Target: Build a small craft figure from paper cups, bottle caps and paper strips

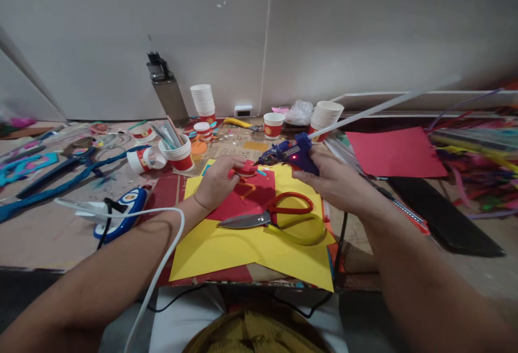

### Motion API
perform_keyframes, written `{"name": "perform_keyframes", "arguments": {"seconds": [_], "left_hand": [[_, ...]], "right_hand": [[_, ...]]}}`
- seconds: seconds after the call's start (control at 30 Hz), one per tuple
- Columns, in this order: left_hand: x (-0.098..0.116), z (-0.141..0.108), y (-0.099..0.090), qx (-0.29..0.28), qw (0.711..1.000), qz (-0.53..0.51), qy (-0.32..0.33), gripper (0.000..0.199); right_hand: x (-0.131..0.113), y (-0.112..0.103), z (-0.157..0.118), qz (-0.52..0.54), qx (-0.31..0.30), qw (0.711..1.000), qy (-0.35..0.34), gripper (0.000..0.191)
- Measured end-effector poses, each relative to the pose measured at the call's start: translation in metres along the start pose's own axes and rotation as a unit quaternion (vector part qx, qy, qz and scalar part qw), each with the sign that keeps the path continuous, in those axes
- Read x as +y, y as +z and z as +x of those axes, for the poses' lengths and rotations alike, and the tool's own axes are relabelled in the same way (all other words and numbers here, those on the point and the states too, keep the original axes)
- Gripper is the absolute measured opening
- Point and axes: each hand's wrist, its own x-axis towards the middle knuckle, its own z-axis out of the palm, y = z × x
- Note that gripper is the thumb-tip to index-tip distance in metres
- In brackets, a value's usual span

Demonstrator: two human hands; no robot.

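Note:
My right hand (pixel 329 177) is closed round a blue hot glue gun (pixel 297 153) with a red light lit on its side and a long white glue stick (pixel 364 109) out of its back. The gun's nozzle points left and is close to a small red piece (pixel 246 168). That piece is pinched in the fingers of my left hand (pixel 218 180); its exact kind is unclear. Below lie red paper (pixel 259 196) and yellow paper (pixel 202 256). Large scissors (pixel 251 219) with one red and one yellow handle loop rest on the paper, blades to the left.
Stacked paper cups (pixel 202 99) stand at the back, near a dark bottle (pixel 168 91). A cup with sticks (pixel 180 156) and a blue power strip (pixel 127 207) are on the left. On the right lie red paper (pixel 399 153), a box cutter (pixel 404 210) and a black slab (pixel 453 223).

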Motion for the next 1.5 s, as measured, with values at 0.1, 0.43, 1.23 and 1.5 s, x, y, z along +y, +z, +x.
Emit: {"name": "perform_keyframes", "arguments": {"seconds": [0.1,0.43,1.23,1.5], "left_hand": [[-0.002,-0.001,0.0,-0.004,1.0,0.004,0.006,0.027],[-0.001,0.0,0.001,-0.01,1.0,0.002,0.023,0.026],[-0.001,0.0,-0.001,-0.015,0.994,0.026,0.101,0.029],[0.0,-0.001,-0.001,-0.03,0.994,0.01,0.106,0.022]], "right_hand": [[-0.001,0.001,0.0,0.0,-0.004,1.0,-0.004,0.031],[-0.002,0.003,0.0,-0.008,-0.023,0.999,0.024,0.026],[-0.004,-0.004,0.0,0.046,-0.07,0.996,0.039,0.029],[-0.001,-0.008,0.0,0.034,-0.078,0.995,0.049,0.023]]}}
